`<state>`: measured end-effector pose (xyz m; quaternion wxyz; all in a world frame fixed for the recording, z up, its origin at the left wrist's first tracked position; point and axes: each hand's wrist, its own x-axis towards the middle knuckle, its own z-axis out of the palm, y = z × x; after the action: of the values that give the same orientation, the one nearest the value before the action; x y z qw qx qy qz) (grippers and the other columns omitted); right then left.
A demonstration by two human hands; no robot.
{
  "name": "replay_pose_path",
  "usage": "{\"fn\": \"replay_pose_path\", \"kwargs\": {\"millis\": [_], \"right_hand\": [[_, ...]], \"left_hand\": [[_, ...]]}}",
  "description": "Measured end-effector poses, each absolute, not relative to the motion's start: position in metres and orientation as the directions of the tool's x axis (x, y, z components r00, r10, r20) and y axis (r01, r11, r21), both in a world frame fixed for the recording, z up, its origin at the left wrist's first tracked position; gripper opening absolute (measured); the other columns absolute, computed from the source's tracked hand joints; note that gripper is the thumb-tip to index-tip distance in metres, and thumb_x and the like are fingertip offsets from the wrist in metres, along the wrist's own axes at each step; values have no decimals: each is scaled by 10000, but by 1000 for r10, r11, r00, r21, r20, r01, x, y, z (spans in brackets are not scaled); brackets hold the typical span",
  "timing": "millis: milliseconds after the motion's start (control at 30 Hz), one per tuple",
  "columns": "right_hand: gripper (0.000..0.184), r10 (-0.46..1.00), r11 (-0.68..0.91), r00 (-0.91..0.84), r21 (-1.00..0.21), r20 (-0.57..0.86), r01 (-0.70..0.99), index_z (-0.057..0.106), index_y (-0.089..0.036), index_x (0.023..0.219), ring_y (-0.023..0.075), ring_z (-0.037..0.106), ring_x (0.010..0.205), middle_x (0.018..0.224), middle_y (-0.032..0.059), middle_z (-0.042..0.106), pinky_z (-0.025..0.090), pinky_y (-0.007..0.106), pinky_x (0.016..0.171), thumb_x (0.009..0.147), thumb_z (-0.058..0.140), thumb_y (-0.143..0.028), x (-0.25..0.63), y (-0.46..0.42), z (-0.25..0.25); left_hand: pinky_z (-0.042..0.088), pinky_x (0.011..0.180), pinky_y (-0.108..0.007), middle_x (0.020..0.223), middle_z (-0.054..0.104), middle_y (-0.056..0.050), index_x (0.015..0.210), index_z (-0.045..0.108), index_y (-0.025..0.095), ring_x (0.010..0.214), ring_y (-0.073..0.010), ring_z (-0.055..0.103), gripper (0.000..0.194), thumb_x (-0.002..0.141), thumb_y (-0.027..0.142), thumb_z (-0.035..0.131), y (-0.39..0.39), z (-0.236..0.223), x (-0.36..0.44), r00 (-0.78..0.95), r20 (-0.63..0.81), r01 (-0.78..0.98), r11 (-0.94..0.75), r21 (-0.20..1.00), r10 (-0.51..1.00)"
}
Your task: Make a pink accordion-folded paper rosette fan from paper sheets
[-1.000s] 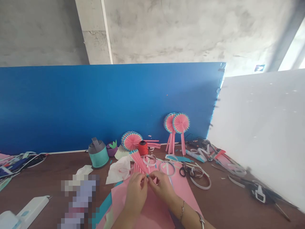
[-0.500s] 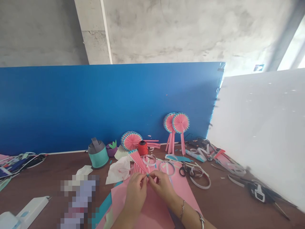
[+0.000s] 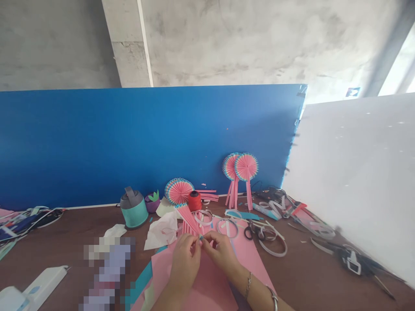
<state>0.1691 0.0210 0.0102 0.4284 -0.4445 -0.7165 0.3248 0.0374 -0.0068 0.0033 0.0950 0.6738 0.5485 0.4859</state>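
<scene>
Both my hands meet at the near end of a pleated pink paper strip (image 3: 189, 218), which has blue at its tip. My left hand (image 3: 185, 255) is closed, its thumb and fingertips pinching that end from the left. From the right, my right hand (image 3: 222, 250) pinches the same blue tip. The strip runs up and away toward a round pink pleated paper fan (image 3: 179, 192) with blue edging. Beneath my hands lie pink paper sheets (image 3: 210, 285). A spool of red thread (image 3: 194, 201) stands just beyond the strip.
Two finished-looking pleated fans (image 3: 246, 166) lean on the blue partition (image 3: 136, 142). Scissors (image 3: 249, 232) and tape rings (image 3: 272, 248) lie to the right. A teal-and-grey pot (image 3: 133, 209) and a small purple pot (image 3: 152, 204) stand left. A glue gun (image 3: 353, 261) is far right.
Hardly anything differs. My hands stay at the strip's blue tip, with only a slight shift of the fingertips.
</scene>
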Motion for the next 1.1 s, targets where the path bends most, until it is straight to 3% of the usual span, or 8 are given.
{"fn": "replay_pose_path", "kwargs": {"millis": [200,333,433,533,767,867,967,1100], "right_hand": [[320,928,350,-224,-903,299,248,649,-162,678,172,606,632,665,55,678,434,250,566,809,526,-427,171,23,13],[366,936,272,-256,-958,242,92,641,-173,669,169,610,646,661,43,673,456,263,603,792,550,-505,170,22,17],[322,938,184,-303,-983,171,14,631,-173,663,143,575,594,624,22,654,425,241,559,750,606,-482,168,21,17],[331,935,107,-335,-994,114,-38,627,-171,670,134,557,578,617,17,646,393,221,514,721,633,-499,166,22,13],[447,915,117,-390,-993,105,8,659,-167,676,147,591,597,639,25,679,417,244,553,661,676,-614,167,26,10],[444,890,118,-445,-993,100,13,688,-178,658,166,619,615,658,39,709,442,270,592,689,644,-618,170,24,14],[399,877,147,-468,-988,111,40,713,-185,650,174,628,625,662,47,723,452,283,623,713,639,-571,173,24,16],[350,875,130,-477,-989,84,65,726,-186,639,171,618,604,647,51,724,442,281,605,699,656,-524,176,27,15]], "left_hand": [[437,640,-295,764,638,-67,723,631,185,729,-202,575,259,858,322,457,-9,12,37,-104,452,471,-356,807,886],[422,597,-269,624,592,-12,635,600,177,627,-171,549,328,780,469,563,-6,19,38,-198,158,114,-138,984,967],[411,557,-242,586,553,37,702,599,181,558,-132,510,339,683,512,670,-4,26,38,-178,-17,-236,-26,971,984],[405,539,-226,559,543,54,729,607,183,533,-114,496,339,628,477,742,-6,31,38,-136,-73,-420,9,907,988],[396,533,-213,519,546,26,592,617,145,518,-95,489,331,616,437,770,-7,27,39,-70,-102,-452,60,890,992],[346,460,-187,490,469,58,578,613,145,464,-61,411,331,608,432,774,0,29,28,-191,-77,-514,-33,857,978],[325,427,-165,514,450,73,744,694,131,463,-47,404,353,542,396,811,7,34,11,-365,-86,-553,-142,821,927],[301,384,-146,530,484,62,803,712,111,459,-41,432,383,526,356,811,12,37,-2,-435,-108,-557,-173,812,894]]}}
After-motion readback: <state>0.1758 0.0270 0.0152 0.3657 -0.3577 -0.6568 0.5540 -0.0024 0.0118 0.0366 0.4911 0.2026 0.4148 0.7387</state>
